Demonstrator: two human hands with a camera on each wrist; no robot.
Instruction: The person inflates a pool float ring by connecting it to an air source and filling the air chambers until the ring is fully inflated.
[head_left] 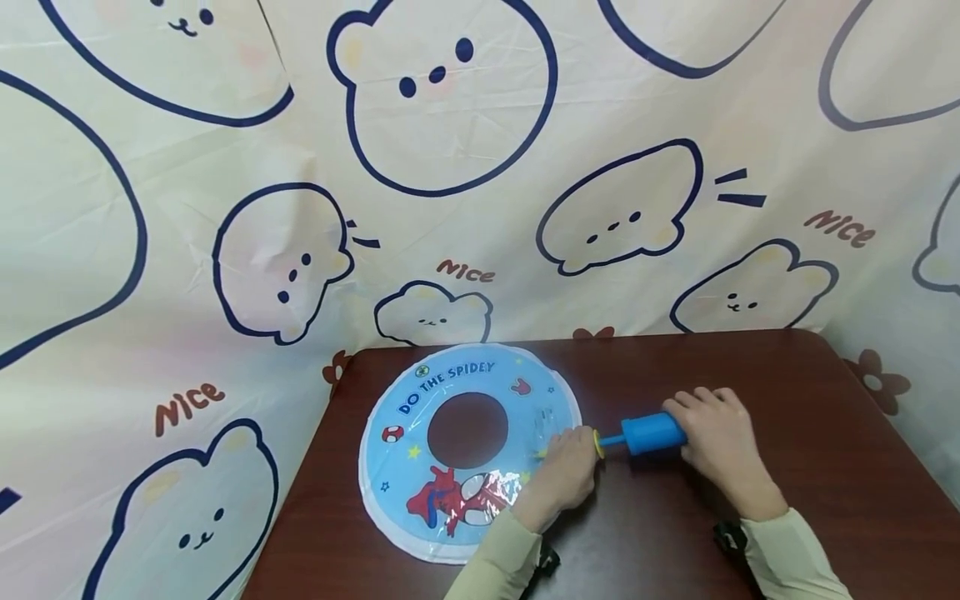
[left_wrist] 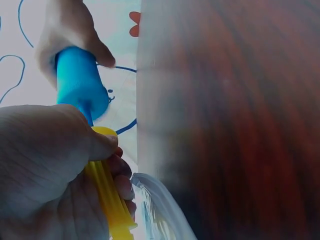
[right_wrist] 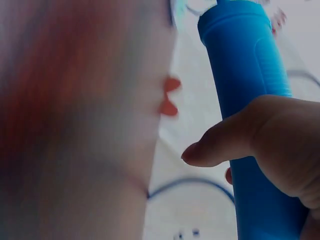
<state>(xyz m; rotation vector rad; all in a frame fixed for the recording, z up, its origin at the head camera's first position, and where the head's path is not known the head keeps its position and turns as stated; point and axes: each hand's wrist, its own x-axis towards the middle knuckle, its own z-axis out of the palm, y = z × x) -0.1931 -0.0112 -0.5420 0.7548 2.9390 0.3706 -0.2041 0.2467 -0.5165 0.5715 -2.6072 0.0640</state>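
A blue and yellow hand pump (head_left: pixel 654 434) lies sideways between both hands above the table. My right hand (head_left: pixel 716 437) grips its blue barrel, with the thumb along the side in the right wrist view. Curled round the pump's yellow nozzle part (left_wrist: pixel 107 190) are the fingers of my left hand (head_left: pixel 567 467). A thin blue rod (head_left: pixel 613 440) shows between barrel and yellow collar. Left of the pump is a light blue swim ring (head_left: pixel 397 492) with a red cartoon figure and lettering. My left hand overlaps its right edge, and the yellow tip points over the ring.
The dark brown wooden table (head_left: pixel 675 533) spreads under everything and ends at a rounded far right corner. Behind it hangs a pale cloth (head_left: pixel 510 233) printed with cartoon bears. The ring's far edge reaches the table's back edge.
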